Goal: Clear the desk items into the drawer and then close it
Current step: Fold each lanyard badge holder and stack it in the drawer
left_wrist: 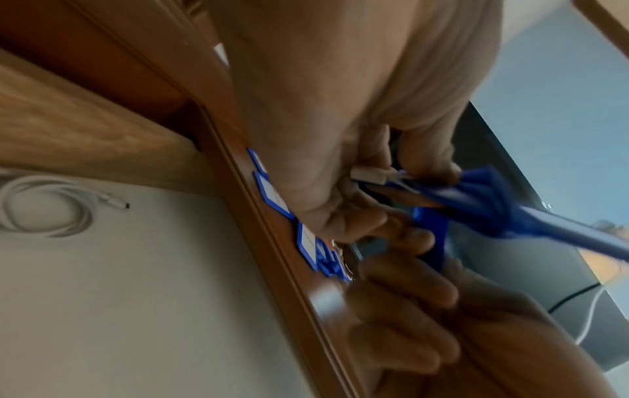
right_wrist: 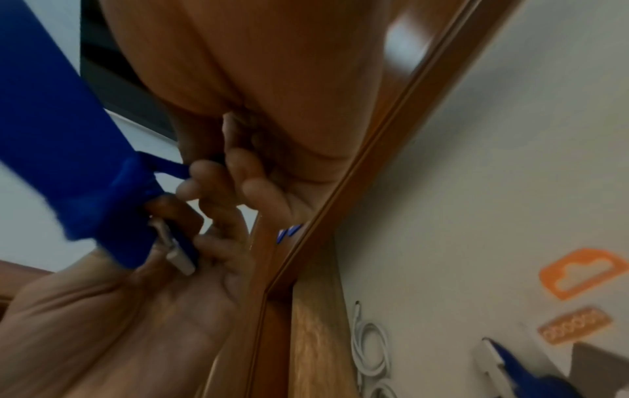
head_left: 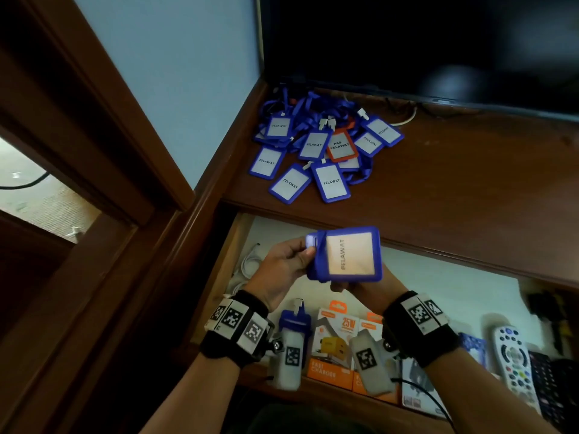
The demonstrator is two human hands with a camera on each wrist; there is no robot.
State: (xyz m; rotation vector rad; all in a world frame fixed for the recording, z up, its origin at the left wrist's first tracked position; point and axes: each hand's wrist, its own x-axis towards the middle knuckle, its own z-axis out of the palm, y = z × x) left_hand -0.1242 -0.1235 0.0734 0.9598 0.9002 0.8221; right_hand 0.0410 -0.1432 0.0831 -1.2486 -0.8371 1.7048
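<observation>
I hold a blue badge holder (head_left: 347, 255) marked PELAWAT above the open drawer (head_left: 438, 277). My left hand (head_left: 300, 255) pinches its clip end; in the left wrist view the thumb and fingers pinch the white clip (left_wrist: 371, 175) beside the wound blue lanyard (left_wrist: 483, 196). My right hand (head_left: 344, 286) grips the holder from underneath, its fingers (right_wrist: 218, 188) curled by the lanyard (right_wrist: 112, 202) behind the holder's blue back (right_wrist: 57, 121). A pile of several more blue badge holders and one orange one (head_left: 326, 151) lies on the desk top (head_left: 454, 183).
In the drawer lie a white coiled cable (head_left: 247, 267), another blue badge holder (head_left: 294, 321), orange charger boxes (head_left: 338, 343), a white remote (head_left: 513, 358) and dark items at the right. A dark screen (head_left: 423, 42) stands behind the desk. A wooden door frame (head_left: 103, 136) is at left.
</observation>
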